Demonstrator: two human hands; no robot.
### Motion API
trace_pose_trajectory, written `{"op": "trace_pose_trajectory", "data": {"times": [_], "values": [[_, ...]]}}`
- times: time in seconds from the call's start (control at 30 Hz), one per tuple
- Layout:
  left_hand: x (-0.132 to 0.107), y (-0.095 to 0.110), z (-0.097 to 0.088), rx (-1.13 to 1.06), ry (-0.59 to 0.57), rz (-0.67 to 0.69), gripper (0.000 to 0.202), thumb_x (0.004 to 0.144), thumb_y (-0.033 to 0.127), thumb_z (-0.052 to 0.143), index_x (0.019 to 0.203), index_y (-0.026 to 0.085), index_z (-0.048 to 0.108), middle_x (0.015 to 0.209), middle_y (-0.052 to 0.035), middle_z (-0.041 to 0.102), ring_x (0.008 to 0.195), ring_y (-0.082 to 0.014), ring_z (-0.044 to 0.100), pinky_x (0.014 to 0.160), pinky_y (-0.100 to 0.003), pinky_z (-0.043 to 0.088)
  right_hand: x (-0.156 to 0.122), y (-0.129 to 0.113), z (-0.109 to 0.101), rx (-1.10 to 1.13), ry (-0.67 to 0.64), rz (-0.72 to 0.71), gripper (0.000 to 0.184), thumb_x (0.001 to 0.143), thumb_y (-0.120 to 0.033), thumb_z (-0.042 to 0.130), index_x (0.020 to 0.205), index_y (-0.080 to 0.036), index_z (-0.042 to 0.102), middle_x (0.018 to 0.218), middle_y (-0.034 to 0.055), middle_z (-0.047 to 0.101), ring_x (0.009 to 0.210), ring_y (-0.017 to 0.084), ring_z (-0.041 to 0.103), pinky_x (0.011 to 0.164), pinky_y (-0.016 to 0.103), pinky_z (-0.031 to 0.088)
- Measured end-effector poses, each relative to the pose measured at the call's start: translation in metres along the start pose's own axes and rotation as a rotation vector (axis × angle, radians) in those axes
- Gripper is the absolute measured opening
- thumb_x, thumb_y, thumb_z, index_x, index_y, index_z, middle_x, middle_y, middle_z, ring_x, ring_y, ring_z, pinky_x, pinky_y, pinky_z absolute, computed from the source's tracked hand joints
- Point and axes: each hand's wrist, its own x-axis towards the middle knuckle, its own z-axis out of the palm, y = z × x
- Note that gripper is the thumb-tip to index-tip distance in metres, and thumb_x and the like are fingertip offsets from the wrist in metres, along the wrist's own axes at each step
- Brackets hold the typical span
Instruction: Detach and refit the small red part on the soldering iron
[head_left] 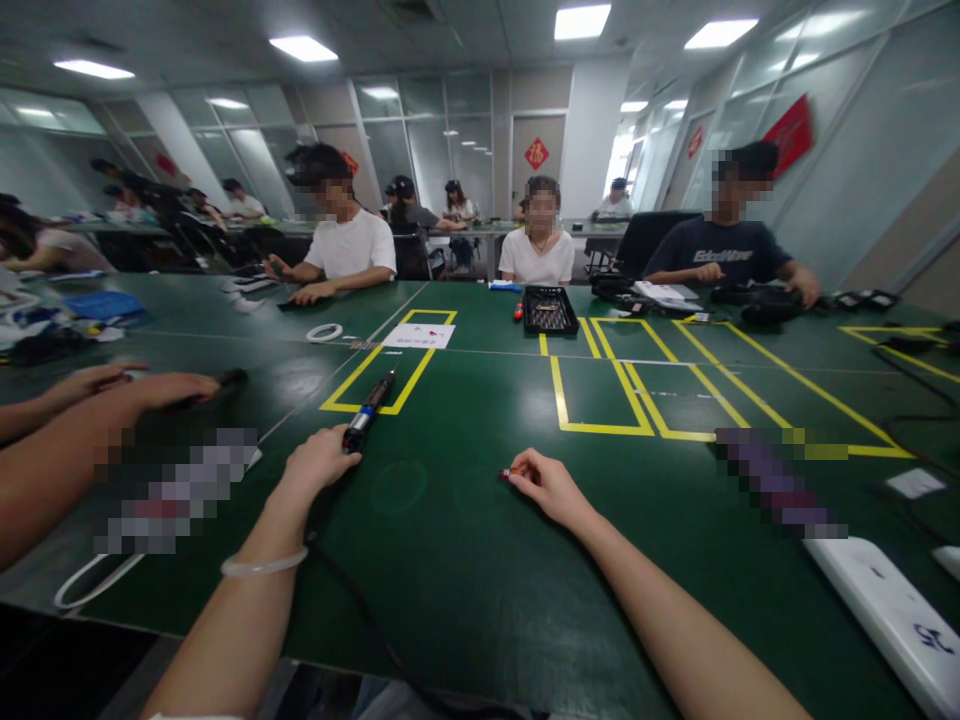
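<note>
My left hand (321, 462) rests on the green table (465, 560), fingers closed round the rear end of a black electric screwdriver (369, 410) that points away from me; its cable runs back under my wrist. My right hand (546, 482) lies on the table to the right, fingers pinched on a small red object (506, 474) too small to name. A clear bracelet (262, 566) sits on my left forearm.
Yellow tape outlines (600, 428) mark zones on the table. A black tray (550, 311) and a white paper (418, 336) lie further off. A white power strip (892, 610) is at the right. A neighbour's arms (90, 400) rest at the left; three people sit opposite.
</note>
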Motion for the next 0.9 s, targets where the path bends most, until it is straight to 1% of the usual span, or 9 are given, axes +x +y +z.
{"op": "trace_pose_trajectory", "data": {"times": [0.1,0.27,0.37,0.5,0.6,0.7,0.9], "values": [[-0.007,0.025,-0.001,0.073,-0.036,0.049,0.061,0.077,0.043,0.054,0.134,0.021,0.047,0.121,-0.0166,0.060,0.103,-0.0342,0.062,0.078,-0.040,0.049,0.000,0.000,-0.001,-0.035,0.034,-0.038,0.013,0.086,-0.030,0.060,0.089,-0.017,0.060,0.076,-0.0002,0.060,0.062,0.011,0.051,0.059,0.022,0.039],[-0.024,0.074,-0.004,0.081,-0.032,0.172,0.059,0.080,0.041,0.053,0.135,0.021,0.045,0.120,-0.0153,0.058,0.100,-0.0331,0.062,0.079,-0.040,0.048,0.000,-0.001,-0.003,-0.038,0.054,-0.030,0.012,0.085,-0.029,0.062,0.086,-0.017,0.060,0.071,-0.0016,0.056,0.059,0.011,0.049,0.057,0.022,0.038],[-0.035,0.103,-0.005,0.068,-0.032,0.250,0.058,0.081,0.039,0.053,0.135,0.022,0.044,0.120,-0.0151,0.058,0.099,-0.0319,0.062,0.078,-0.040,0.048,-0.001,-0.001,-0.003,-0.006,0.055,-0.027,0.012,0.085,-0.027,0.061,0.090,-0.017,0.059,0.073,-0.0013,0.058,0.060,0.011,0.049,0.057,0.021,0.038],[-0.048,0.135,-0.002,0.056,-0.009,0.346,0.058,0.081,0.037,0.055,0.135,0.022,0.043,0.119,-0.0149,0.057,0.096,-0.0305,0.063,0.075,-0.038,0.048,-0.001,0.000,-0.003,-0.008,0.067,-0.072,0.011,0.087,-0.026,0.061,0.094,-0.018,0.059,0.078,-0.0005,0.059,0.063,0.011,0.050,0.059,0.022,0.039],[-0.057,0.154,0.002,0.045,0.002,0.408,0.058,0.081,0.036,0.055,0.136,0.023,0.041,0.120,-0.0144,0.056,0.097,-0.0297,0.062,0.076,-0.037,0.048,-0.001,0.000,-0.002,-0.059,0.094,-0.126,0.009,0.089,-0.027,0.059,0.091,-0.019,0.060,0.080,0.0001,0.058,0.066,0.012,0.051,0.062,0.022,0.040],[-0.066,0.168,0.005,0.028,0.018,0.461,0.059,0.081,0.035,0.056,0.137,0.024,0.040,0.122,-0.0127,0.055,0.100,-0.0283,0.061,0.078,-0.037,0.049,-0.001,-0.002,-0.001,-0.108,0.106,-0.186,0.008,0.091,-0.027,0.057,0.090,-0.019,0.060,0.082,0.0009,0.057,0.068,0.012,0.051,0.064,0.023,0.040],[-0.082,0.188,0.012,-0.041,0.025,0.583,0.061,0.081,0.033,0.054,0.139,0.024,0.037,0.123,-0.0102,0.053,0.102,-0.0260,0.059,0.080,-0.034,0.049,-0.003,-0.004,0.001,-0.219,0.106,-0.222,0.007,0.092,-0.025,0.055,0.088,-0.020,0.058,0.084,0.0012,0.054,0.070,0.013,0.052,0.066,0.023,0.041]]}}
